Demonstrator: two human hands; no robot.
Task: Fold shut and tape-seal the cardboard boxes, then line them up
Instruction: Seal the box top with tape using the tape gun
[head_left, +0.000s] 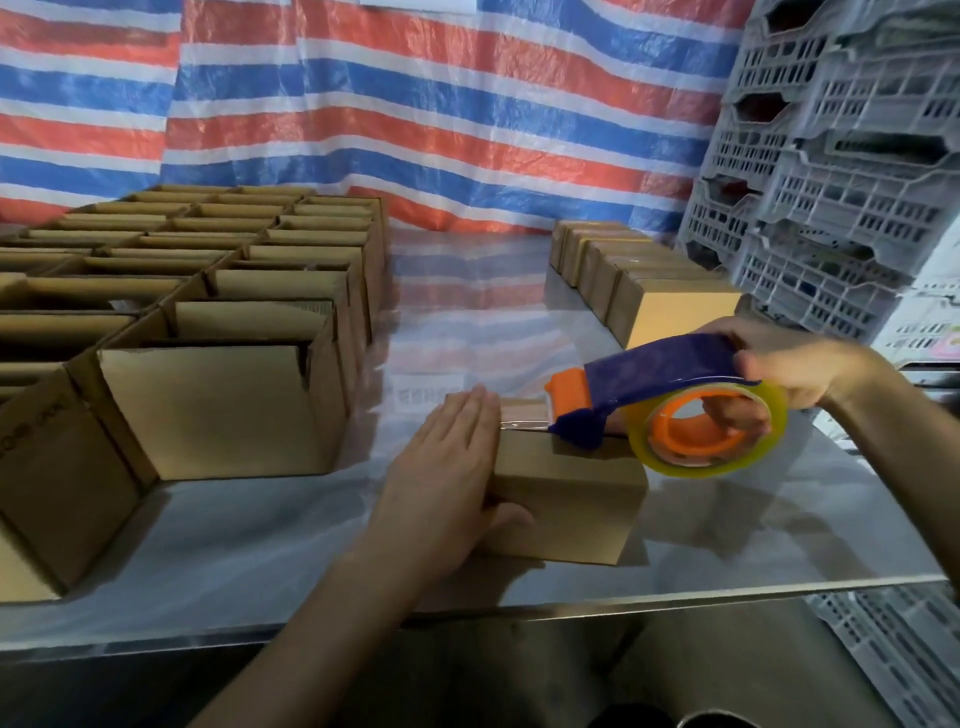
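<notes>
Matt cardboard box (566, 499), glossy clear tape roll (709, 434), shiny table (779, 535).

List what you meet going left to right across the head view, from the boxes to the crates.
open cardboard boxes → left hand → tape dispenser → right hand → stacked grey crates

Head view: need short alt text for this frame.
A person's left hand presses flat on a cardboard box while the right hand holds a blue and orange tape dispenser on its top seam. Open boxes stand at left, a row of closed boxes at back right of the table.
</notes>
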